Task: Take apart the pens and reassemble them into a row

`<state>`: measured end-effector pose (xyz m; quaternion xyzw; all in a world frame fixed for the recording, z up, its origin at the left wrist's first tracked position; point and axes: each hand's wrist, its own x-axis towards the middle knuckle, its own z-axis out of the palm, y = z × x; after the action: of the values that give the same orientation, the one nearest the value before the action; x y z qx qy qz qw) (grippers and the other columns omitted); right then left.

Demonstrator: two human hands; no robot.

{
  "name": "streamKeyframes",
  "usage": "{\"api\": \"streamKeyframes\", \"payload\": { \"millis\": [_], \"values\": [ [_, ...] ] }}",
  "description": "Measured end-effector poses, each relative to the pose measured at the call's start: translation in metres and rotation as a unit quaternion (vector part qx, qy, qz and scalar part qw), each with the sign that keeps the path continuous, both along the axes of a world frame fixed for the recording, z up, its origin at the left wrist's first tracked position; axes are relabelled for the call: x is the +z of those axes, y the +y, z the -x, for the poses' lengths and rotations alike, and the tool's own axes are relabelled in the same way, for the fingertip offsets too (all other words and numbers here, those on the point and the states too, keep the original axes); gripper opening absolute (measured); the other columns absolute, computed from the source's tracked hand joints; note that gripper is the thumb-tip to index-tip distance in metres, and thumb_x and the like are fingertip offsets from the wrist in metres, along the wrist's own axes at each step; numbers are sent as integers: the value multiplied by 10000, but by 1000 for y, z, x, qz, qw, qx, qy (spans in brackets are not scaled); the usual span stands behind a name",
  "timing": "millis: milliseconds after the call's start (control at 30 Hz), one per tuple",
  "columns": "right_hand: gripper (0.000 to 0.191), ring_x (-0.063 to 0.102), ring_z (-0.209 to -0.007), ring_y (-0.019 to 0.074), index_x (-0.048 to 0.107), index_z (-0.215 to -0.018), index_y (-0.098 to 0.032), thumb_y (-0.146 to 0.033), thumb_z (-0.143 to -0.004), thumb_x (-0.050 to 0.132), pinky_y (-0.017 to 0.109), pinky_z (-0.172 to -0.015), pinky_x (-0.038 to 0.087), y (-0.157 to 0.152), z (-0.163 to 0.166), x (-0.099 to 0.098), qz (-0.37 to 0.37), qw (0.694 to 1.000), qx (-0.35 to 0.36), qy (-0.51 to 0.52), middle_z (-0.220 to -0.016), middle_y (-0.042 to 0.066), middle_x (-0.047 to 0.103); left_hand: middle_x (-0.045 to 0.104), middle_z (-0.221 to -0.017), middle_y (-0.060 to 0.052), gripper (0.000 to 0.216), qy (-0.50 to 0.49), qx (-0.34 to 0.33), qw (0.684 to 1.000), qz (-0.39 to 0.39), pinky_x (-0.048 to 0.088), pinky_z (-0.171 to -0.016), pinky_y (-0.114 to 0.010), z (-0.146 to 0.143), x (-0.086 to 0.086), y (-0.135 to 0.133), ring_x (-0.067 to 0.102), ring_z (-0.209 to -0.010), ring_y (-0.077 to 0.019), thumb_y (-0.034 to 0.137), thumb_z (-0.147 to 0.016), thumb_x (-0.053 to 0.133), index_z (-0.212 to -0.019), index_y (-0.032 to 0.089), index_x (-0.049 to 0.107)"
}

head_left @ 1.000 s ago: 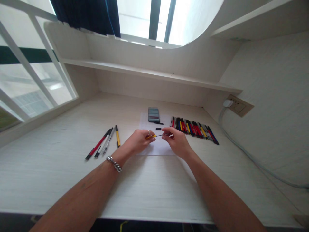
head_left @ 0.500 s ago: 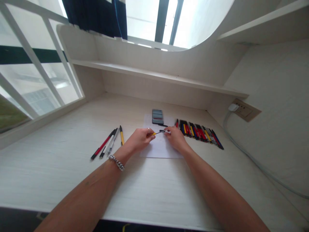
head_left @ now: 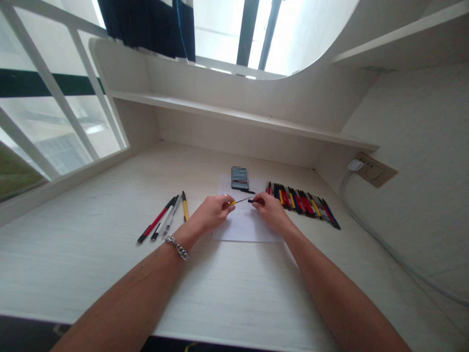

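Note:
My left hand (head_left: 212, 211) pinches a yellow pen barrel (head_left: 232, 203) over a sheet of white paper (head_left: 245, 230). A thin dark refill (head_left: 244, 200) sticks out of the barrel toward the right. My right hand (head_left: 270, 209) is closed on a small black pen part (head_left: 251, 201), which sits just below the refill's far end and looks apart from it. Behind the hands, a black pen piece (head_left: 248, 191) lies near a phone (head_left: 239, 178) with a lit screen.
Right of the paper lies a long row of assembled-looking pens (head_left: 302, 200) in several colours. On the left are a red-and-black pen (head_left: 157, 220), clear-white pens (head_left: 170, 217) and a yellow pen (head_left: 184, 205). A cable (head_left: 370, 234) runs from the wall socket (head_left: 373, 169).
My right hand has drawn slightly right with the black pen part, away from the refill, so more of the refill shows. My left hand has stayed nearly in place.

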<state>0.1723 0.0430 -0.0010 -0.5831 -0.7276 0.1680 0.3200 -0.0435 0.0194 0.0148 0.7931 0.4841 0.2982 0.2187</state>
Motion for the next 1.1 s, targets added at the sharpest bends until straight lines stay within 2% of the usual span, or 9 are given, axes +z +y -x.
{"api": "streamKeyframes", "payload": {
  "millis": [133, 333, 600, 767, 833, 933, 1000, 1100],
  "values": [
    [122, 631, -791, 164, 655, -873, -183, -203, -760, 611, 288, -749, 477, -18, -5, -1, 0, 995, 16, 103, -860, 44, 691, 669, -729, -35, 233, 17, -1, 1000, -14, 373, -580, -251, -4, 2, -3, 567, -641, -153, 338, -853, 489, -893, 183, 658],
    [142, 627, -781, 158, 669, -884, -183, -201, -764, 595, 285, -735, 479, -31, 10, -4, 26, 987, 66, 146, -862, 46, 694, 700, -839, -59, 252, 13, -26, 1000, -1, 411, -660, -251, -10, -2, -4, 612, -754, -177, 340, -868, 467, -932, 195, 662],
    [125, 601, -692, 140, 629, -842, -179, -262, -749, 626, 264, -644, 475, -34, 22, -3, 45, 974, 76, 208, -779, 30, 667, 648, -706, -17, 261, 30, -33, 999, -9, 353, -569, -235, -11, -2, -4, 544, -629, -143, 374, -847, 508, -940, 187, 664],
    [217, 591, -631, 142, 617, -875, -165, -349, -760, 619, 253, -570, 465, -25, 17, -4, 68, 962, 99, 243, -723, 28, 652, 600, -637, -9, 232, 34, -14, 999, -18, 317, -546, -238, -10, 4, -6, 499, -586, -134, 364, -842, 520, -788, 171, 636],
    [240, 611, -671, 156, 637, -903, -153, -358, -789, 585, 263, -592, 472, -14, 8, -4, 56, 974, 68, 209, -772, 52, 675, 601, -639, -10, 219, 26, -5, 1000, -16, 314, -548, -240, -9, 6, -6, 498, -586, -132, 350, -839, 525, -781, 168, 632],
    [188, 636, -803, 173, 679, -916, -152, -253, -798, 572, 283, -746, 470, 8, -8, -3, 6, 996, -33, 81, -894, 77, 701, 606, -646, -13, 211, 19, 4, 1000, -11, 314, -554, -242, -6, 7, -5, 499, -587, -132, 341, -839, 526, -796, 169, 640],
    [198, 637, -864, 193, 701, -937, -164, -216, -803, 565, 294, -805, 449, 23, -15, -2, 3, 997, -72, -17, -926, 83, 706, 603, -641, -14, 216, 18, 10, 1000, -10, 311, -552, -244, -5, 7, -4, 496, -584, -132, 342, -839, 525, -798, 169, 647],
    [237, 614, -968, 226, 713, -993, -174, -236, -818, 566, 300, -857, 417, 42, -13, -1, -10, 987, -83, -135, -1021, 120, 685, 604, -640, -13, 227, 9, 12, 1000, -10, 306, -546, -243, -4, 7, -4, 493, -580, -132, 350, -842, 518, -814, 171, 656]
  ]
}}
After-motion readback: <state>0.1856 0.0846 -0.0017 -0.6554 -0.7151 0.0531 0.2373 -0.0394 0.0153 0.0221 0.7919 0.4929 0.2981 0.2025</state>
